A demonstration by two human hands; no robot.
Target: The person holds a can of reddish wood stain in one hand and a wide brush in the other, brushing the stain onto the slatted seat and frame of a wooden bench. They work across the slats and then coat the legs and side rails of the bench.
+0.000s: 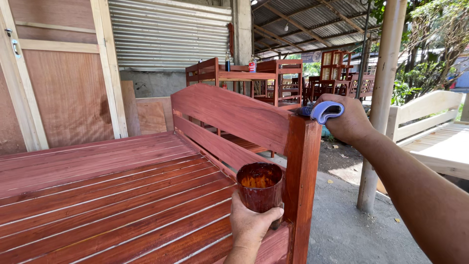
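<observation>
Right now the left hand (250, 226) is wrapped round a stain-smeared dark red cup (260, 186), upright so the liquid stays in, just inside the red-stained wooden bed frame's corner post (302, 181). Right hand (348, 120) clenched on a blue-handled brush (326, 111) atop the post w/ bristles hidden. Unpainted pale wooden bench (430, 122) to the right.

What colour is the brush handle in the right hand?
Light blue; the brush handle shows in the head view, in the right hand.

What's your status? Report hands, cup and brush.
Left hand grips stain cup. Right hand holds brush handle at top of red post. Nothing in the way.
</observation>
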